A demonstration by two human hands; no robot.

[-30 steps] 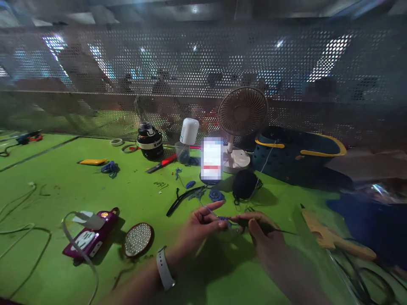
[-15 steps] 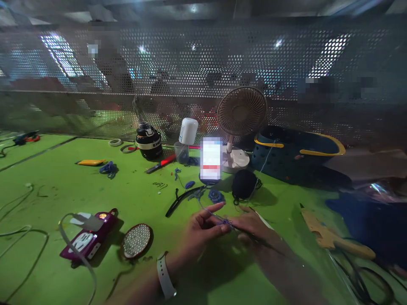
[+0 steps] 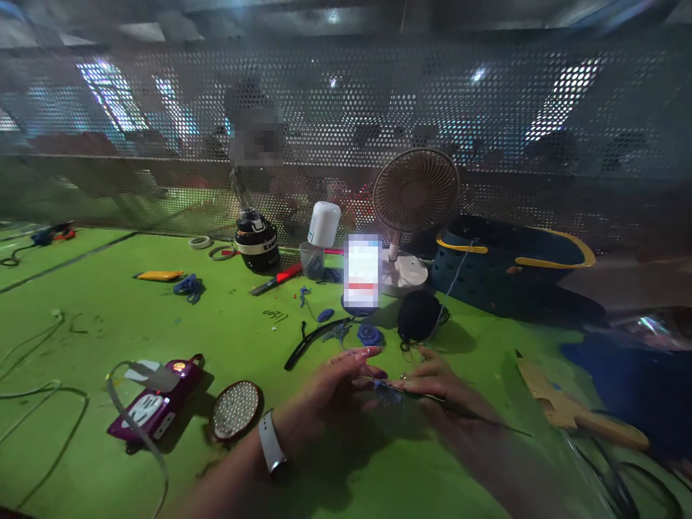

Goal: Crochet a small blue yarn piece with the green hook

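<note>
My left hand (image 3: pixel 340 386) pinches a small blue piece of crochet work (image 3: pixel 388 391), with thumb and forefinger pressed together. Opposite it, my right hand (image 3: pixel 443 386) grips a thin dark crochet hook (image 3: pixel 486 418), whose shaft slants down to the right; its tip is hidden at the yarn. Just beyond my fingers lie a round blue crocheted piece (image 3: pixel 370 334) and a dark ball of yarn (image 3: pixel 419 316). A strand of yarn (image 3: pixel 459 270) hangs from the dark blue basket (image 3: pixel 486 270) down to near the ball. My left wrist wears a white band.
A lit phone (image 3: pixel 362 274) stands before a fan (image 3: pixel 416 191). To the left are a purple power strip (image 3: pixel 156 407), a round studded disc (image 3: pixel 236 409), a box cutter (image 3: pixel 275 280) and a black bottle (image 3: pixel 256 241). A tan-handled tool (image 3: pixel 578 411) lies right. Perforated screen behind.
My left fingers have shifted round the crochet work, which now hangs lower between my hands. The crochet hook lies flatter, its back end showing farther right. A person behind the screen has moved right.
</note>
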